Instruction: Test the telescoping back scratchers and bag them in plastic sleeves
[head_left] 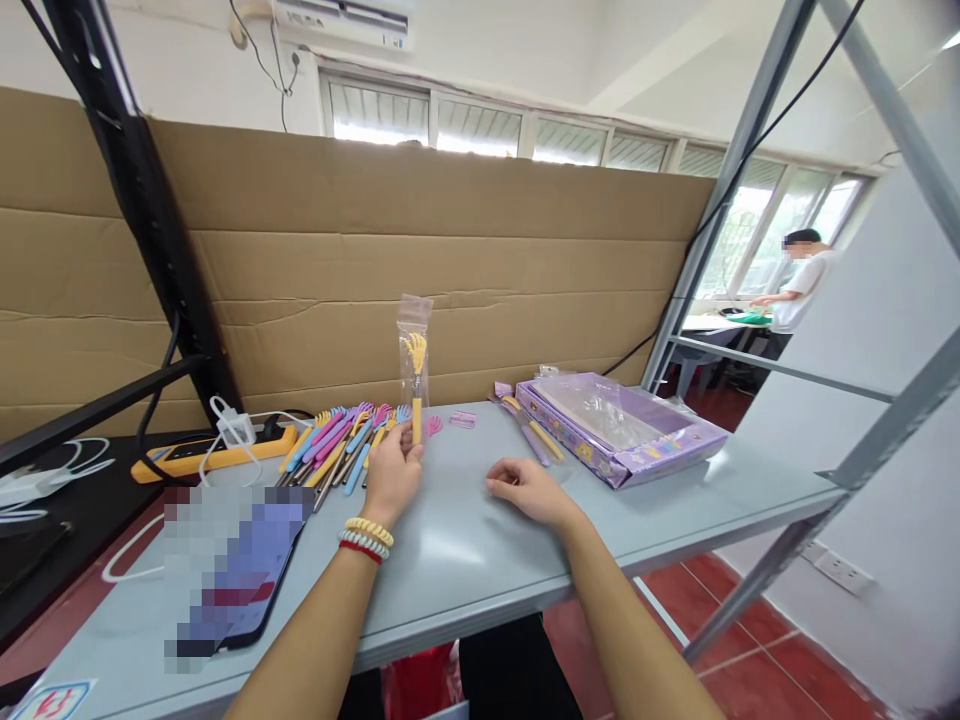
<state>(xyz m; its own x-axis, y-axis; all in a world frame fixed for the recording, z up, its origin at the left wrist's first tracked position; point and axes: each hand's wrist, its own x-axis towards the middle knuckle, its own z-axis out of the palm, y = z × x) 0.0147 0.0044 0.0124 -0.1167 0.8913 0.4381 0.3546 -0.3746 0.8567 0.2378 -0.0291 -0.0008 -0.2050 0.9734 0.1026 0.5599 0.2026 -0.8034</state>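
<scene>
My left hand (395,473) is closed around the yellow handle of a small back scratcher (417,415), held upright with its hand-shaped head on top. A clear zip bag (415,312) encloses the scratcher's upper part and extends above it. Just left of this hand lies a heap of back scratchers (337,445) in yellow, blue, pink and purple, partly hidden by my fingers. My right hand (531,490) rests at the tabletop with its fingers curled together, and nothing shows in them. Beyond it, bagged purple and yellow back scratchers (536,430) lie beside an open purple box (622,425).
On the grey table (450,560) are a phone (262,570) at left and a yellow power strip (214,455) with white cables. A pink piece (433,426) and a small pink label (463,419) lie behind. Cardboard (450,250) backs the table; a person (806,280) stands far right.
</scene>
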